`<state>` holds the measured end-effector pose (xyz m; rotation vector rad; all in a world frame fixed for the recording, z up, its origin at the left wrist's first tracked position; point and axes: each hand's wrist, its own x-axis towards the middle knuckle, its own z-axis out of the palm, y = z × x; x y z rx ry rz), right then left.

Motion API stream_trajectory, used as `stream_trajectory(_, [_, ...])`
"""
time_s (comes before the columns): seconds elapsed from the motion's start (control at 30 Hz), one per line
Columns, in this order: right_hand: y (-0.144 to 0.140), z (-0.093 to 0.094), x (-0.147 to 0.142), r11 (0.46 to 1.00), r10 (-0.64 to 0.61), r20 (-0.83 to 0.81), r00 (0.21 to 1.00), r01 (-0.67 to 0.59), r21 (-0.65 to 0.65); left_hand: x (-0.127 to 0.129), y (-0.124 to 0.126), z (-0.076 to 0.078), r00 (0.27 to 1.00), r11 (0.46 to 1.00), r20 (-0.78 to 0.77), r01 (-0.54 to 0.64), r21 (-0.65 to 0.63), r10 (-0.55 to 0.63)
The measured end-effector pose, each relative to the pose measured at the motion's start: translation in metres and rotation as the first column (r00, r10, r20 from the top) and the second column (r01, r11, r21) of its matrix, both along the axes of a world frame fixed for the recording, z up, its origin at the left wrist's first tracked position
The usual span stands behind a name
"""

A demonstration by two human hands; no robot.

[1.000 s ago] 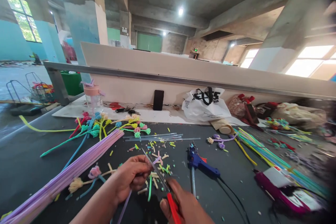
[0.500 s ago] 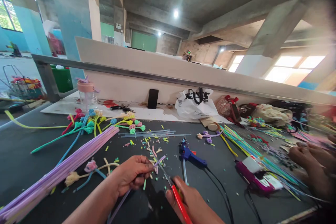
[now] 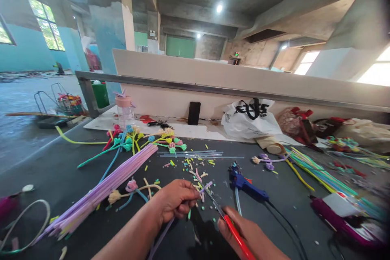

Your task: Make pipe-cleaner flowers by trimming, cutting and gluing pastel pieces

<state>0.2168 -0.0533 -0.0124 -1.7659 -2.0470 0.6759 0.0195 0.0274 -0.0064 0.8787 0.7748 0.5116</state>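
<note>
1. Lilac pipe cleaner [image 3: 203,189] is sitting pinched in the left hand [image 3: 176,201] above the worktop [image 3: 45,170], its tip meeting the red-handled scissors [image 3: 227,221] that the right hand [image 3: 250,237] is gripping.
2. Finished pipe-cleaner flowers [image 3: 143,140] are lying behind; a lilac pipe-cleaner bundle [image 3: 103,189] is waiting uncut.

One scissors [image 3: 225,219], one glue gun [image 3: 246,183], one phone [image 3: 194,113] — two hands — left [image 3: 175,201], right [image 3: 250,235]
</note>
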Motion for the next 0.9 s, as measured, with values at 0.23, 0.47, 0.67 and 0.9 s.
stream_trajectory(0.23, [-0.003,0.019,-0.004,0.995,0.019,-0.015,1.0,-0.021,-0.098,-0.002,0.0,-0.005,1.0,1.0,0.001,0.023,-0.002,-0.023])
stream_trajectory(0.47, [-0.004,0.021,-0.007,0.992,-0.042,0.017,0.999,0.044,-0.115,-0.002,0.0,-0.007,0.999,0.999,-0.029,0.03,-0.014,-0.03])
stream_trajectory(0.67, [-0.006,0.035,0.003,0.971,-0.022,-0.089,0.996,0.0,-0.238,-0.009,0.004,-0.003,0.999,1.0,0.03,-0.014,0.01,0.014])
stream_trajectory(0.9, [-0.012,0.039,-0.005,0.987,0.014,0.017,1.0,-0.011,-0.158,-0.008,0.001,0.0,0.992,0.999,0.119,-0.04,0.035,0.035])
